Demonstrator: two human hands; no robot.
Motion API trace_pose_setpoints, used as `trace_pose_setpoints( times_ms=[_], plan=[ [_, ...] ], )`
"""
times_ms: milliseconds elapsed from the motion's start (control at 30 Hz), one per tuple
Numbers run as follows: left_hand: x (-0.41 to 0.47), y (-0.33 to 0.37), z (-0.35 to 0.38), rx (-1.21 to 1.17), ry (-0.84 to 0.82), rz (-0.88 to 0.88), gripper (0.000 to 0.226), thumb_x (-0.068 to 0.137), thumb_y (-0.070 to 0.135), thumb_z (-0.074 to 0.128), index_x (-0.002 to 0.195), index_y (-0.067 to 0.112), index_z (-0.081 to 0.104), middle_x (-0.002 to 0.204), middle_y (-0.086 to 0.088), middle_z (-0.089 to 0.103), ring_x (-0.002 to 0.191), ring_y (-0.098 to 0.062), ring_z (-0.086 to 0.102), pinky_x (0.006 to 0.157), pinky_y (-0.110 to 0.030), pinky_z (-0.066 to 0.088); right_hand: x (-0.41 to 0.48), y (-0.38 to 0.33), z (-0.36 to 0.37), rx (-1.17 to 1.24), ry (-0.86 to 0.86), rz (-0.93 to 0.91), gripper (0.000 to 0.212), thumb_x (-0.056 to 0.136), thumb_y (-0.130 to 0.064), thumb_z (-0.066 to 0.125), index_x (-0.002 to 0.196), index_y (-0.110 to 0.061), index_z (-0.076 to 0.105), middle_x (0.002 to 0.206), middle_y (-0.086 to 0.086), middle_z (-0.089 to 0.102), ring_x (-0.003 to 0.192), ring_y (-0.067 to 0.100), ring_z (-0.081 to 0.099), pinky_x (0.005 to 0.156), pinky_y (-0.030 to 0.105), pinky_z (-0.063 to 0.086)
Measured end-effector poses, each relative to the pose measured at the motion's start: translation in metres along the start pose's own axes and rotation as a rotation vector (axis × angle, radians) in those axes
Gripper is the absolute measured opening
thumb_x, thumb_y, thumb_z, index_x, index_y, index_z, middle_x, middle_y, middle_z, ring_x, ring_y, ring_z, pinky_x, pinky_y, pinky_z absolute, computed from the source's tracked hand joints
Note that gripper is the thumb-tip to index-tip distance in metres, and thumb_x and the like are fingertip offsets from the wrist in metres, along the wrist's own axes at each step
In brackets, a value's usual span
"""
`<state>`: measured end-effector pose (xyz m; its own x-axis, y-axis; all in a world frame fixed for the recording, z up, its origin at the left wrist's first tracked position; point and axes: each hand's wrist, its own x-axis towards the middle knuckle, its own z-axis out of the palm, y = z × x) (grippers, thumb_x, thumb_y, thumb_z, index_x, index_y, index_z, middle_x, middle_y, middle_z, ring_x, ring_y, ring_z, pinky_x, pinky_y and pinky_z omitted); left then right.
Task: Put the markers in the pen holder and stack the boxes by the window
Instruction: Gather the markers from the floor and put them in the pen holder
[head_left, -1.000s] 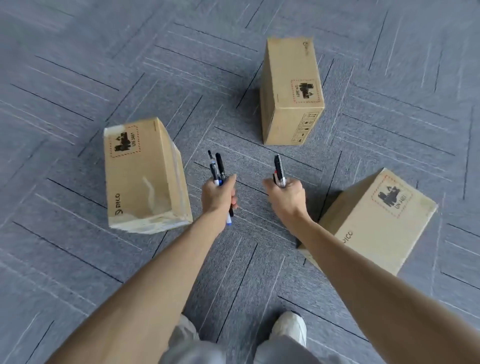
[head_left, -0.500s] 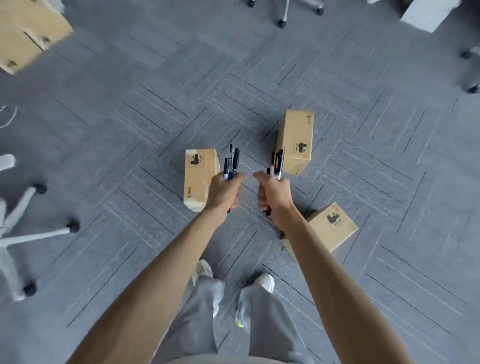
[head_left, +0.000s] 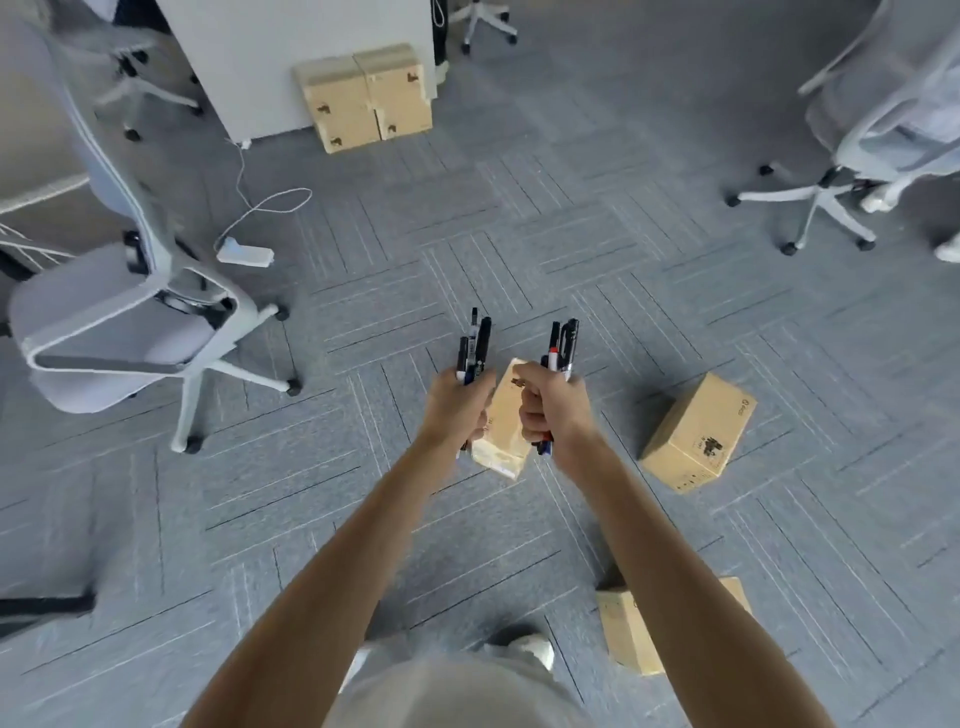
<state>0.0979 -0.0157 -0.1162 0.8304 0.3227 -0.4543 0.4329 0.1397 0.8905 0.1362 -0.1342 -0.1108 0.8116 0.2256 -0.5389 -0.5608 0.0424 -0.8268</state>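
The left hand (head_left: 457, 402) grips one bunch of markers (head_left: 477, 345) and the right hand (head_left: 550, 410) grips a second bunch (head_left: 563, 340), both above the middle cardboard box (head_left: 501, 436). No pen holder is in view. A second box (head_left: 696, 434) to its right and a third box (head_left: 623, 636) nearer the person lie unstacked, so I judge both jobs undone.

Left markers (head_left: 475, 340): lower ends buried in the left hand (head_left: 457, 402); count unclear.
Right markers (head_left: 563, 340): shafts mostly hidden inside the right hand (head_left: 550, 408); count unclear.
Middle box (head_left: 503, 421): both sides covered by the hands; print unreadable.
Near box (head_left: 626, 636): middle hidden behind the right forearm.
Right box (head_left: 696, 436): label too small to read.
Far boxes (head_left: 363, 98): marks too small to read.
Left chair (head_left: 119, 322): cut by the left edge.
Right chair (head_left: 878, 130): cut by the right and top edges.
Far chair (head_left: 485, 23): seat cut off at the top.
Shoe (head_left: 535, 649): mostly hidden behind a trouser leg.
Dark bar (head_left: 41, 605): cut by the left edge; unidentifiable.
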Motion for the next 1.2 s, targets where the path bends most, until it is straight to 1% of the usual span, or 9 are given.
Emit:
trace_pose_setpoints(
  times_ms=[133,267,400,500,633,700,900,1000,1200],
  plan=[
    [-0.008,0.009,-0.069,-0.049,0.092,0.051,0.040,0.092,0.010,0.055,0.059,0.021,0.036,0.044,0.007,0.033,0.034,-0.009,0.026,0.039,-0.019,0.022,-0.007,-0.004,0.074,-0.099,-0.088,0.013,0.049,0.085,-0.011,0.058,0.049,-0.024,0.026,0.046,-0.004,0.024,0.040,0.013,0.016,0.042,0.022,0.017],
    [-0.017,0.016,-0.154,-0.079,0.195,0.058,0.039,0.094,0.012,0.055,0.059,0.019,0.039,0.043,0.008,0.037,0.031,-0.007,0.029,0.037,-0.018,0.026,-0.012,0.005,0.167,-0.183,-0.195,-0.006,0.048,0.086,-0.014,0.058,0.049,-0.025,0.030,0.046,-0.003,0.025,0.038,0.013,0.019,0.040,0.020,0.021],
    [-0.021,0.018,-0.254,-0.129,0.310,0.062,0.033,0.095,0.015,0.054,0.064,0.017,0.042,0.044,0.008,0.039,0.032,-0.007,0.031,0.038,-0.020,0.028,-0.015,0.023,0.267,-0.254,-0.294,-0.014,0.046,0.088,-0.016,0.060,0.050,-0.025,0.034,0.044,-0.004,0.027,0.037,0.013,0.023,0.040,0.021,0.022],
    [-0.021,0.018,-0.333,-0.154,0.381,0.089,0.028,0.094,0.014,0.054,0.068,0.014,0.043,0.051,0.003,0.042,0.033,-0.007,0.032,0.038,-0.020,0.029,-0.015,0.036,0.345,-0.290,-0.355,-0.018,0.042,0.089,-0.016,0.059,0.055,-0.023,0.035,0.044,-0.005,0.028,0.036,0.012,0.025,0.037,0.020,0.022],
    [-0.018,0.018,-0.433,-0.216,0.459,0.116,0.035,0.094,0.011,0.053,0.064,0.018,0.037,0.047,0.006,0.036,0.034,-0.007,0.028,0.037,-0.020,0.025,-0.008,0.051,0.441,-0.297,-0.438,-0.023,0.043,0.089,-0.017,0.060,0.053,-0.023,0.037,0.044,-0.005,0.027,0.036,0.012,0.024,0.040,0.020,0.020],
    [-0.013,0.017,-0.476,-0.263,0.498,0.108,0.032,0.094,0.011,0.054,0.067,0.018,0.037,0.047,0.008,0.035,0.035,-0.007,0.027,0.037,-0.021,0.024,-0.002,0.058,0.484,-0.312,-0.479,-0.012,0.044,0.090,-0.017,0.060,0.053,-0.022,0.037,0.044,-0.005,0.027,0.037,0.012,0.025,0.041,0.020,0.021],
    [0.010,0.012,-0.576,-0.339,0.624,0.056,0.035,0.096,0.010,0.053,0.065,0.019,0.038,0.046,0.008,0.035,0.038,-0.008,0.027,0.039,-0.022,0.024,0.034,0.069,0.597,-0.377,-0.618,0.080,0.043,0.090,-0.018,0.061,0.054,-0.022,0.039,0.043,-0.006,0.031,0.037,0.011,0.027,0.040,0.021,0.023],
    [0.025,0.013,-0.620,-0.360,0.750,0.050,0.040,0.094,0.009,0.052,0.062,0.021,0.031,0.048,0.005,0.031,0.038,-0.010,0.024,0.040,-0.020,0.022,0.057,0.072,0.654,-0.423,-0.738,0.135,0.044,0.090,-0.017,0.060,0.055,-0.023,0.035,0.046,-0.005,0.028,0.039,0.012,0.024,0.041,0.022,0.022],
    [0.032,0.023,-0.701,-0.524,1.067,0.054,0.040,0.093,0.008,0.052,0.065,0.023,0.029,0.049,0.005,0.029,0.037,-0.009,0.024,0.039,-0.019,0.023,0.088,0.073,0.771,-0.496,-0.956,0.252,0.046,0.091,-0.015,0.058,0.054,-0.023,0.032,0.046,-0.006,0.024,0.039,0.011,0.020,0.041,0.023,0.019]
  ],
)
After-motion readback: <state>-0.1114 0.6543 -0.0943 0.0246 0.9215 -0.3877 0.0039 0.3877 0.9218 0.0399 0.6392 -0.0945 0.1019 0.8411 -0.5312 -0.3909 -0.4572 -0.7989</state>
